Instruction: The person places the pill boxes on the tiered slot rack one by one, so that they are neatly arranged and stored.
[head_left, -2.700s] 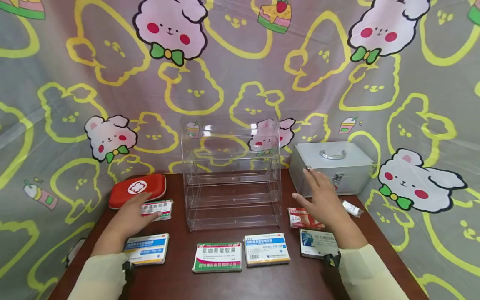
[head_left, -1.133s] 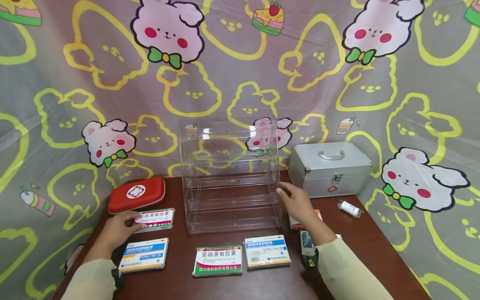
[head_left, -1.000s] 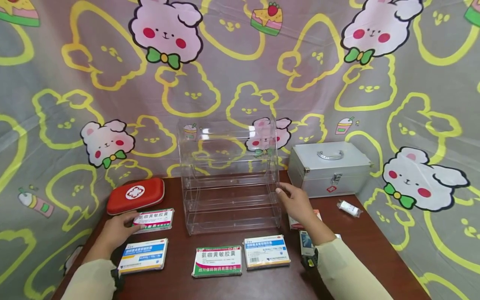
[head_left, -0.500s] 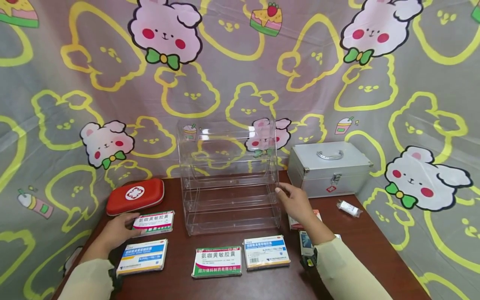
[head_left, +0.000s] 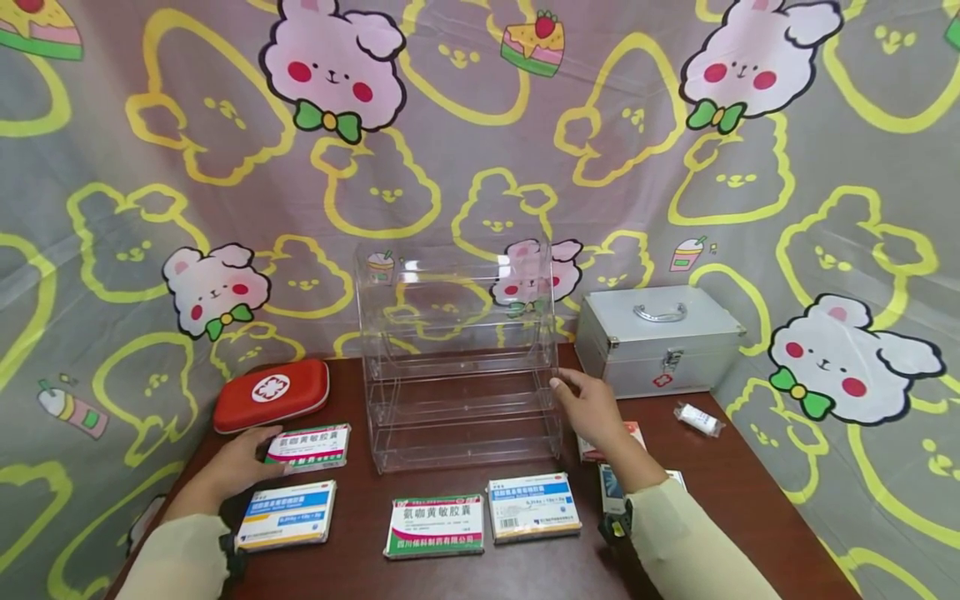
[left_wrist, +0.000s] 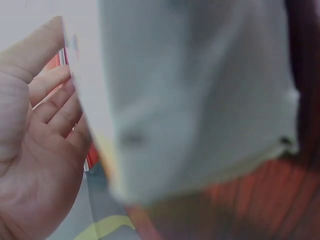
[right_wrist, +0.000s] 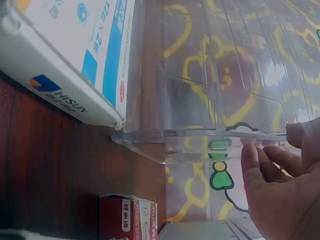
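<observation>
In the head view my left hand [head_left: 238,463] grips the left end of a white, green and pink medicine box [head_left: 309,447], thumb on the near side and fingers on the far side. In the left wrist view a nearer white box [left_wrist: 200,100] hides most of the held one. My right hand [head_left: 590,406] pinches the right side panel of a clear acrylic tiered display rack [head_left: 465,454]; the right wrist view has thumb and fingertips on both faces of that panel [right_wrist: 215,134]. The rack's tiers hold nothing.
Blue-and-white medicine boxes [head_left: 287,515] [head_left: 534,507] and another green one [head_left: 435,527] lie in front. Under my right forearm are a red box [head_left: 632,432] and a partly hidden box [head_left: 613,492]. A red first-aid pouch [head_left: 272,395], silver case [head_left: 663,342] and small wrapped roll [head_left: 699,418] stand farther back.
Both hands came down and inward from above the table. The left took hold of the green medicine box's end; the right reached the rack's side and has stayed there over the last second.
</observation>
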